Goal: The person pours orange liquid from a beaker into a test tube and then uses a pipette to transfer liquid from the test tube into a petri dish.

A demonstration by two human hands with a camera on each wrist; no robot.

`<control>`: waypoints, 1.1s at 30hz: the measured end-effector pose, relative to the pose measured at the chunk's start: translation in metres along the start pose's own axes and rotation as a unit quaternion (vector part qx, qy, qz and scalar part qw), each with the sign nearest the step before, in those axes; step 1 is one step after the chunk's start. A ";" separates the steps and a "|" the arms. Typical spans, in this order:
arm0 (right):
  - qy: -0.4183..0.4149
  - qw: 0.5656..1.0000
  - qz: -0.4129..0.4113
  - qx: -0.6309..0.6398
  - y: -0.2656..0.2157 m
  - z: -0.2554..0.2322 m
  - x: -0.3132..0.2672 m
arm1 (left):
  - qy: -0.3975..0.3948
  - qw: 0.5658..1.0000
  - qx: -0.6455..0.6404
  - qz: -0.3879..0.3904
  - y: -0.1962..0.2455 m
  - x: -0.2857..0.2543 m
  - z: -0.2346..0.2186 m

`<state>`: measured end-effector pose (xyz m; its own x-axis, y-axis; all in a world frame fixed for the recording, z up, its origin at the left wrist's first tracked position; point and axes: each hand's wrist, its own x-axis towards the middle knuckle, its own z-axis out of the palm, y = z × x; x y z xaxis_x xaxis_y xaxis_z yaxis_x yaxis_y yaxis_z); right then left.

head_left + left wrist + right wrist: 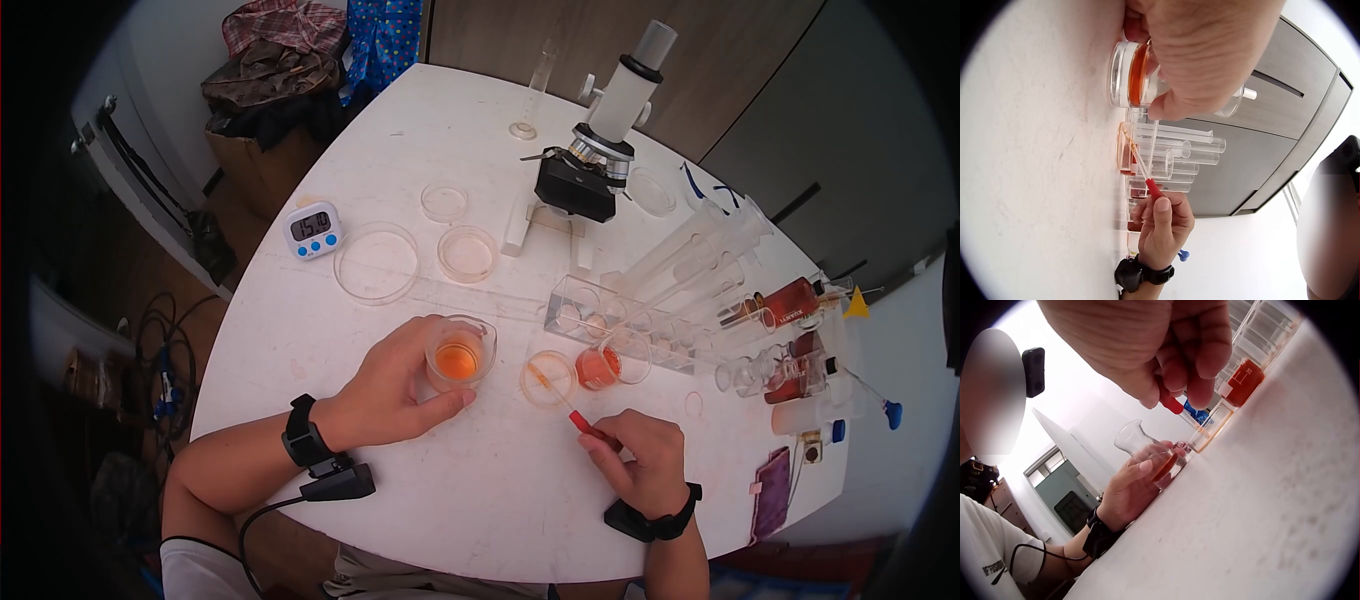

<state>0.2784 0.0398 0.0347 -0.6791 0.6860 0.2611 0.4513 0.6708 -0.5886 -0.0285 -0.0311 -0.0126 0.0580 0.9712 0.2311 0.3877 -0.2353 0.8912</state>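
Observation:
My left hand [395,385] is curled round a small glass beaker [458,358] with orange liquid at its bottom, standing on the white table. My right hand [645,460] pinches the red rubber bulb [590,428] of a glass dropper. The dropper's tip reaches into a shallow petri dish [548,380], and orange liquid shows inside the tube [1137,156]. Just right of the dish stands a small beaker of red-orange liquid [598,368], its marks showing in the right wrist view [1244,384].
Several empty dishes [376,264] and a white timer [313,231] lie at the left. A microscope [600,140] stands behind. To the right are a clear rack [620,325] with tubes, bottles of red liquid [790,302], glassware and a purple cloth [771,493].

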 end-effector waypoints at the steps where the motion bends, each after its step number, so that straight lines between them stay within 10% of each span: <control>1: 0.000 1.000 0.000 0.000 0.000 0.000 0.000 | 0.001 1.000 0.001 0.000 0.000 0.000 0.000; 33: 0.157 0.987 0.000 0.037 0.010 -0.003 -0.012 | 0.004 1.000 0.005 0.011 0.002 0.000 -0.001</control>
<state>0.2927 0.0390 0.0283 -0.4607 0.7470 0.4793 0.3997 0.6568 -0.6394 -0.0284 -0.0315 -0.0107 0.0584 0.9655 0.2539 0.3949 -0.2560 0.8824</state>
